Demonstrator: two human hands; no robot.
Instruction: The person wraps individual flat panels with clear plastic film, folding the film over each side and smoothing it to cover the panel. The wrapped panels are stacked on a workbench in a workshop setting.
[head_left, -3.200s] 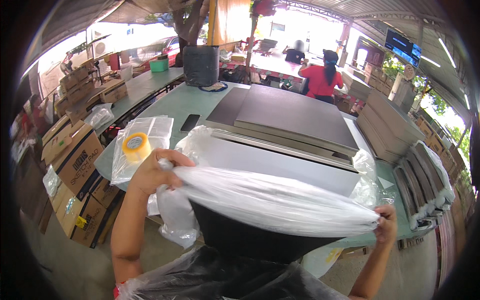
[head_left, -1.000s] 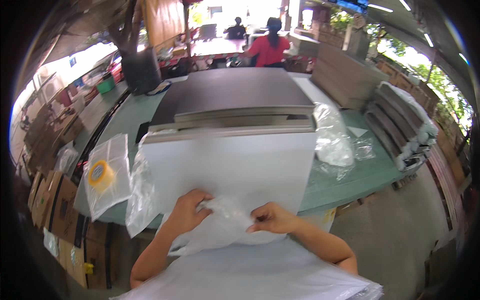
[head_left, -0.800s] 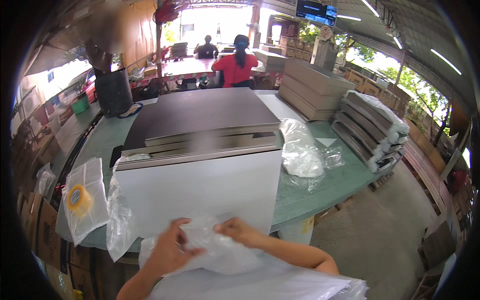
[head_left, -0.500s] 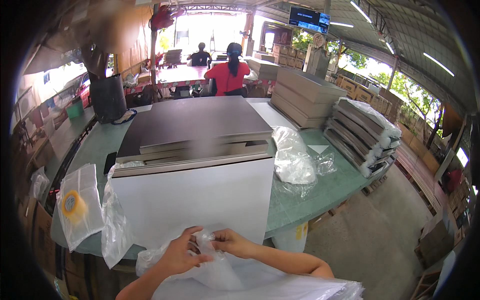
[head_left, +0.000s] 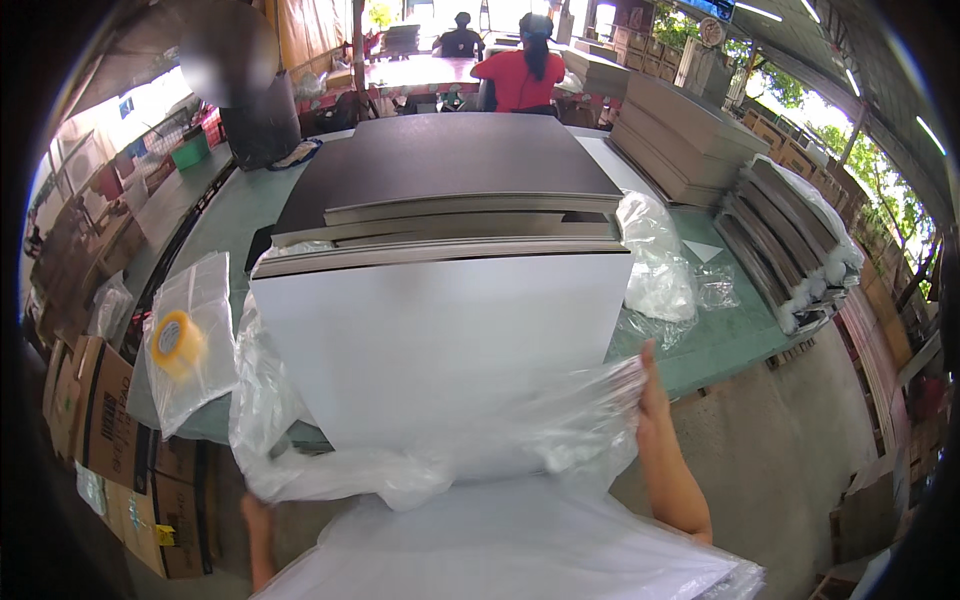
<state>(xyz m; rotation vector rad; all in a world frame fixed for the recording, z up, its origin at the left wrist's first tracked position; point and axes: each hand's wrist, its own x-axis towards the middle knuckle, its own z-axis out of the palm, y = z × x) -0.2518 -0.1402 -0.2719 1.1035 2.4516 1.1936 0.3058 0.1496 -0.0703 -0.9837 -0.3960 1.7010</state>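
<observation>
A clear plastic bag (head_left: 420,470) is stretched wide between my hands, its crumpled rim crossing the lower part of a large white board (head_left: 430,340). At the bag's left corner my left hand (head_left: 257,515) is closed on the plastic, though its fingers are partly hidden. My right hand (head_left: 652,390) grips the right side, fingertips pointing up. The white board stands on edge against a stack of dark-topped boards (head_left: 480,155) on the green table. Below the stretched rim, more white sheets in plastic (head_left: 500,545) lie close to me.
A yellow tape roll (head_left: 178,342) sits on flat plastic bags (head_left: 195,290) at left. Crumpled plastic (head_left: 655,260) lies right of the stack. Wrapped boards (head_left: 785,245) and a grey board pile (head_left: 685,140) stand farther right. Cartons (head_left: 105,410) are at lower left; a person in red (head_left: 525,80) sits ahead.
My hands, together at the gathered plastic before, have moved far apart, spreading the bag across the white board. The head view has tilted down and shifted left.
</observation>
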